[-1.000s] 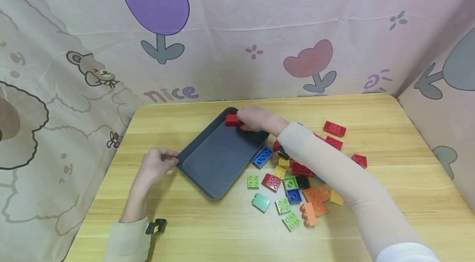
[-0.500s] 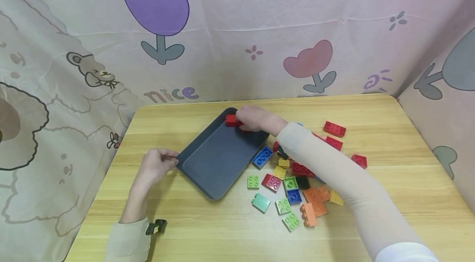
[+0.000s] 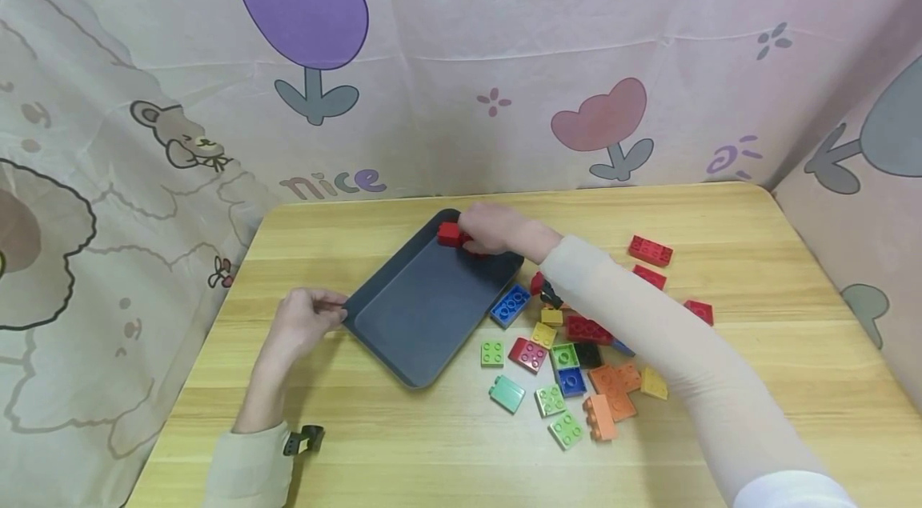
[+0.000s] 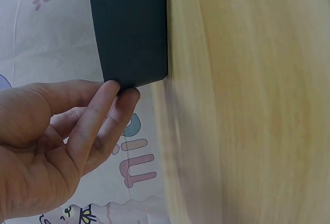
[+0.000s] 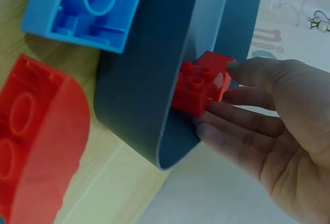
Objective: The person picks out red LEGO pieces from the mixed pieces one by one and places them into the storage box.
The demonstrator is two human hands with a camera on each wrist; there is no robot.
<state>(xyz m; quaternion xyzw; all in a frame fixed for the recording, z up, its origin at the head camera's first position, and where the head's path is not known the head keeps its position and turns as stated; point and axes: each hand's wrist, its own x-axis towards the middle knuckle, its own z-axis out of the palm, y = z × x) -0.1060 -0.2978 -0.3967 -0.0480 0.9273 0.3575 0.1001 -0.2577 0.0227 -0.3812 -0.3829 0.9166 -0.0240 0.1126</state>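
At the left corner of a dark grey tray (image 3: 425, 316), my left hand (image 3: 306, 320) pinches the rim; the left wrist view shows thumb and fingertips (image 4: 111, 87) on that corner. My right hand (image 3: 497, 228) reaches into the tray's far end. There it pinches a red toy building brick (image 5: 220, 69), thumb at its upper edge and fingers below. A second red studded brick (image 5: 193, 92) sits right against it, close to the fingertips. From the head view, the hand covers part of these bricks, while one red block (image 3: 448, 234) shows to its left.
Right of the tray lie loose bricks: a blue one (image 3: 510, 306) close by its side, a lime one (image 3: 493, 354), a teal one (image 3: 507, 394), orange ones (image 3: 612, 392) and a red one (image 3: 651, 250) farther back. A patterned cloth (image 3: 446, 92) hangs behind the table.
Both hands keep nearly the same place, left at the tray's corner and right over the red bricks. The right forearm has shifted very slightly; the tray stays put.
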